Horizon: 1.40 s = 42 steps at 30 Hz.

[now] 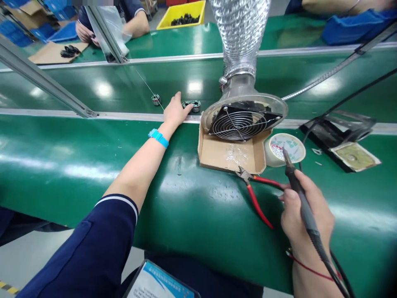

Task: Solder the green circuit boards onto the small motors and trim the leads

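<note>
My left hand [176, 111] is stretched out to the metal strip, thumb and a finger apart. Right at its fingers are two small round parts, like motor stators with green boards; the clearer one is this stator-like part [196, 106]. Another such part [156, 99] lies to the left of the hand. In my right hand [307, 211] is a soldering iron [299, 188], its tip pointing up and left over a tape roll [287, 149]. Diagonal cutters [248, 178] with red handles lie beside that hand; one handle end reaches its fingers, and whether they touch it is unclear.
A fume hood with a fan grille [238, 124] hangs over a cardboard tray [231, 159] from a foil duct [240, 33]. A black frame [338, 140] lies at right. A metal post [46, 78] slants at left. Across the belt, a person's hands [85, 33] handle something small.
</note>
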Each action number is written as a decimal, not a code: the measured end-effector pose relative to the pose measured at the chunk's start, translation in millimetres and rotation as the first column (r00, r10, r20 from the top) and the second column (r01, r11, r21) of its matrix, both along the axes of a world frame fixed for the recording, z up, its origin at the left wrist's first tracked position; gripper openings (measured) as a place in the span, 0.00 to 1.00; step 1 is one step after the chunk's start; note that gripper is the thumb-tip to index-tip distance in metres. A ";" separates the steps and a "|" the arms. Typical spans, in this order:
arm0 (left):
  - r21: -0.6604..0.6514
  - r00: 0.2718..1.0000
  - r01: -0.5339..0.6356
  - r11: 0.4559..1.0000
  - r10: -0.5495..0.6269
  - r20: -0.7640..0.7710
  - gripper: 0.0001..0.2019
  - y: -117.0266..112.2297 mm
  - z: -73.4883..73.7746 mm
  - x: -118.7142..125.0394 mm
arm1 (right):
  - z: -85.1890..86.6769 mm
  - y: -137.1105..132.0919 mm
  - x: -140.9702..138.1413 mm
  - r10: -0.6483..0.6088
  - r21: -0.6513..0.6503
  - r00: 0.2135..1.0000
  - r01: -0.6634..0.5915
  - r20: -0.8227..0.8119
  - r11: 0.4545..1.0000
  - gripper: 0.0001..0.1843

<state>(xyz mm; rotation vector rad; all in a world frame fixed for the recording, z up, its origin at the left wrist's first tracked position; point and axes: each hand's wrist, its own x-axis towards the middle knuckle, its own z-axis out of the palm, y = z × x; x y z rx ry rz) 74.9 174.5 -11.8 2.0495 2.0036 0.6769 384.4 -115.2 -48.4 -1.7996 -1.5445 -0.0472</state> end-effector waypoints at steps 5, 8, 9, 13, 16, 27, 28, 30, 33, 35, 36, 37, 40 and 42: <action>0.019 0.974 -0.220 0.975 0.220 -0.051 0.36 22.9 14.8 -60.4 | 12.0 6.8 -2.6 0.057 0.012 0.997 -0.058 0.057 0.998 0.28; -0.080 0.975 -0.203 0.976 0.194 -0.104 0.28 30.0 26.7 -87.9 | 16.7 6.1 -5.7 0.114 0.010 0.992 -0.115 0.047 0.993 0.30; -0.079 0.979 -0.184 0.980 0.175 -0.106 0.26 28.7 30.0 -92.5 | 17.3 5.2 -6.2 0.125 0.008 0.991 -0.125 0.041 0.992 0.29; -0.069 0.995 -0.054 0.996 0.048 -0.090 0.28 -0.1 32.2 -91.0 | 18.2 2.9 -7.4 0.129 0.014 0.991 -0.129 0.032 0.991 0.27; -0.118 0.991 0.106 0.987 -0.115 -0.068 0.25 -38.8 24.4 -77.4 | 18.6 3.6 -9.1 0.120 0.032 0.992 -0.122 0.043 0.992 0.28; -0.133 0.968 0.117 0.984 -0.143 -0.205 0.30 -0.2 37.2 -18.2 | 14.3 4.7 -9.2 0.118 0.044 0.993 -0.120 0.030 0.992 0.26; -0.158 0.964 0.108 0.982 -0.143 -0.225 0.28 8.6 38.3 -14.6 | 13.9 4.9 -8.4 0.124 0.048 0.992 -0.125 0.024 0.991 0.25; -0.179 0.955 0.111 0.977 -0.155 -0.251 0.23 15.8 40.6 -10.5 | 13.8 5.1 -7.1 0.132 0.056 0.991 -0.132 0.014 0.990 0.24; -0.146 0.949 0.141 0.979 -0.176 -0.262 0.23 -0.5 44.8 -17.2 | 15.5 4.7 -6.8 0.137 0.076 0.991 -0.136 0.003 0.988 0.24; -0.156 0.942 0.176 0.972 -0.212 -0.261 0.22 -25.1 45.6 -30.6 | 17.3 4.6 -7.6 0.136 0.072 0.991 -0.136 -0.006 0.988 0.25; -0.179 0.936 0.198 0.964 -0.240 -0.257 0.21 -39.8 44.7 -39.1 | 18.1 4.7 -8.0 0.136 0.067 0.991 -0.135 -0.011 0.988 0.25; -0.208 0.930 0.223 0.952 -0.272 -0.248 0.19 -55.1 42.6 -48.0 | 18.6 4.9 -8.4 0.135 0.061 0.991 -0.134 -0.017 0.989 0.26; -0.256 0.921 0.295 0.921 -0.345 -0.180 0.21 -99.1 31.0 -72.6 | 17.9 4.8 -9.2 0.105 0.045 0.993 -0.103 -0.046 0.994 0.24; -0.262 0.921 0.337 0.904 -0.375 -0.107 0.23 -122.5 21.7 -84.3 | 17.2 2.8 -10.4 0.044 0.059 0.996 -0.039 -0.084 0.997 0.22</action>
